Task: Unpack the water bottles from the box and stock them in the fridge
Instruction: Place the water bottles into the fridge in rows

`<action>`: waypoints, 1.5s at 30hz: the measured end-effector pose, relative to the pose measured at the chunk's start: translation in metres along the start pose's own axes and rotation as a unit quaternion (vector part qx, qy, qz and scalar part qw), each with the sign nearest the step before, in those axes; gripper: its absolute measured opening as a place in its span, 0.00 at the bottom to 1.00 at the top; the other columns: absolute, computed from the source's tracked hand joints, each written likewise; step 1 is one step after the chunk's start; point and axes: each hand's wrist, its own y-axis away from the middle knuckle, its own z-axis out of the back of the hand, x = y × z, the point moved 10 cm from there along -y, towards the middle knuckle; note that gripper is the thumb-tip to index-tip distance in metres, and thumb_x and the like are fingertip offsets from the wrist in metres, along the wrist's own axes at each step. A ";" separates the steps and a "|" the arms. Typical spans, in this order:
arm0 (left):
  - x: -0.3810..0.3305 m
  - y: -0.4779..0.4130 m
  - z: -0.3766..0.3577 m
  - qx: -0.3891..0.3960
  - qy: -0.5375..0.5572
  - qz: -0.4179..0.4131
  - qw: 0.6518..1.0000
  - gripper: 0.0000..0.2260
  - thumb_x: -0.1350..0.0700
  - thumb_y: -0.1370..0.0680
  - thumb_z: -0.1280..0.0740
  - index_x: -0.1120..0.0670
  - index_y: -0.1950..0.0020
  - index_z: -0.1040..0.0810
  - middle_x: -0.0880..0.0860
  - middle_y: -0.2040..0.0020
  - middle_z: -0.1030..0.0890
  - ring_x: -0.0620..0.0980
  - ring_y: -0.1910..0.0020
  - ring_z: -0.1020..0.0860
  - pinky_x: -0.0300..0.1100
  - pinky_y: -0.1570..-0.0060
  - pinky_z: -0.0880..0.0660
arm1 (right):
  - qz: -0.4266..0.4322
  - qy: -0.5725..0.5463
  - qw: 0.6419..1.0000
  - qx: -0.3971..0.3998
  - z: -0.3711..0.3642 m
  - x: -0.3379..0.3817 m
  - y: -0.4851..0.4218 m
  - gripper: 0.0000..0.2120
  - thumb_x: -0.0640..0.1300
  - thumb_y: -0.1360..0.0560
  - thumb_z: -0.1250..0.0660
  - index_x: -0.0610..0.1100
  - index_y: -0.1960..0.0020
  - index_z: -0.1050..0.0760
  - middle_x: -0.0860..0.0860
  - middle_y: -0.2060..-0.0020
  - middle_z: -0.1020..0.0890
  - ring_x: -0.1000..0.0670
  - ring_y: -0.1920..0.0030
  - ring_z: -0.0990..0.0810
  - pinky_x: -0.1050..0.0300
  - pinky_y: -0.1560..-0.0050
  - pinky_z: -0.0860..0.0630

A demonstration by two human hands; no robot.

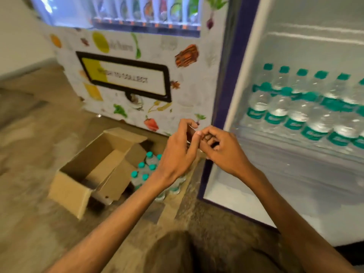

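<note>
Touching curled left hand (177,154) to curled right hand (224,150), not showing whether pinching anything. Better reaching near-left for teal-capped clear plastic water bottles (146,170) standing just right of the open brown cardboard box (69,186), gripping each mid-body.

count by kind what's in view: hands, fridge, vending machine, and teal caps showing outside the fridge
hands: 2 (left hand, right hand)
fridge: 1
vending machine: 1
teal caps outside the fridge: 6 showing, with maybe more hidden behind the arm
total: 10
</note>
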 end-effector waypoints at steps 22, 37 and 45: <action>0.329 0.166 -0.043 0.379 -0.278 0.288 0.834 0.27 0.63 0.23 0.35 0.52 0.24 0.37 0.58 0.32 0.32 0.58 0.33 0.31 0.52 0.36 0.29 | -0.250 0.296 0.868 0.311 -0.272 -0.237 0.000 0.29 0.46 0.23 0.35 0.52 0.25 0.41 0.42 0.32 0.34 0.37 0.34 0.30 0.44 0.36 0.30; 0.315 0.185 -0.032 0.334 -0.263 0.296 0.855 0.09 0.56 0.18 0.41 0.57 0.39 0.35 0.56 0.46 0.25 0.52 0.55 0.25 0.50 0.50 0.23 | -0.236 0.277 0.895 0.258 -0.240 -0.214 0.029 0.17 0.43 0.24 0.33 0.43 0.37 0.31 0.41 0.39 0.28 0.39 0.40 0.25 0.47 0.39 0.27; 0.229 0.153 -0.027 0.275 -0.195 0.251 0.907 0.11 0.50 0.18 0.42 0.56 0.40 0.35 0.54 0.52 0.25 0.51 0.56 0.26 0.49 0.55 0.26 | -0.225 0.279 0.910 0.205 -0.163 -0.151 0.045 0.19 0.51 0.23 0.34 0.39 0.39 0.29 0.41 0.43 0.22 0.42 0.44 0.22 0.51 0.47 0.25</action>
